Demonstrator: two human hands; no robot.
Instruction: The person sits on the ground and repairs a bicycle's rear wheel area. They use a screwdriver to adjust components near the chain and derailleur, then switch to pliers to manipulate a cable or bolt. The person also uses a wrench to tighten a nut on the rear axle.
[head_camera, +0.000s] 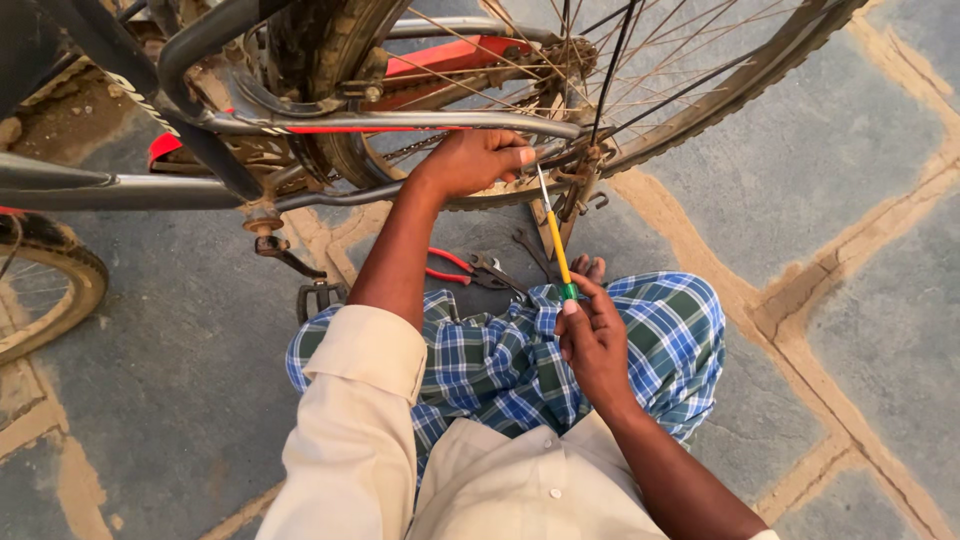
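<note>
Nearest the camera is the person's pale shirt (520, 480), with a blue and green checked cloth (520, 350) over the lap just beyond it. The right hand (595, 340) rises above the cloth, fingers closed around the green butt of a yellow-handled screwdriver (558, 245). The screwdriver points up and away, slightly to the left; its metal shaft reaches the left hand (475, 160). The left hand is closed over the rear end of the bicycle frame (400, 122), its thumb and fingertips pinching the shaft near the tip, close to the rear wheel (700, 90) axle. The wheel is in the far right of the scene. On the paved ground (850, 250) between lap and wheel lie red-handled pliers (465, 270) and, just to their right, a spanner (530, 250). A pedal (320, 297) hangs to the left of the pliers.
</note>
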